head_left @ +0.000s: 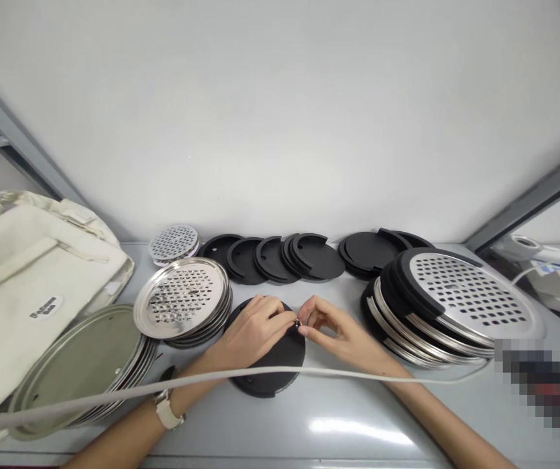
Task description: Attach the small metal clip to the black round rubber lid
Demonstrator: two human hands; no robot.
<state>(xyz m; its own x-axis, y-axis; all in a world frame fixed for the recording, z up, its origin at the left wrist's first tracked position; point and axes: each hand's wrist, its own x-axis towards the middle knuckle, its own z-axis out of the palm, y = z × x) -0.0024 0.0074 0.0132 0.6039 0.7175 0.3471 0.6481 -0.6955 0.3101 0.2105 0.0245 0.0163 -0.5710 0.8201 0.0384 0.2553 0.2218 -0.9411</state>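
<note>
Between fingertips of left hand and right hand: small dark part, pinched by both; long axis unclear. Under left hand: black disc, flat. White cable crosses before it.

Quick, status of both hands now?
Left hand: at a small dark piece; whether it grips can't be told.
Right hand: closed, pinching that same piece.

The only view came from the wearer's head, looking forward and down over the glossy grey tabletop toward the plain white upright wall, near enough that the bare left hand and bare right hand sat just below mid-frame.
</note>
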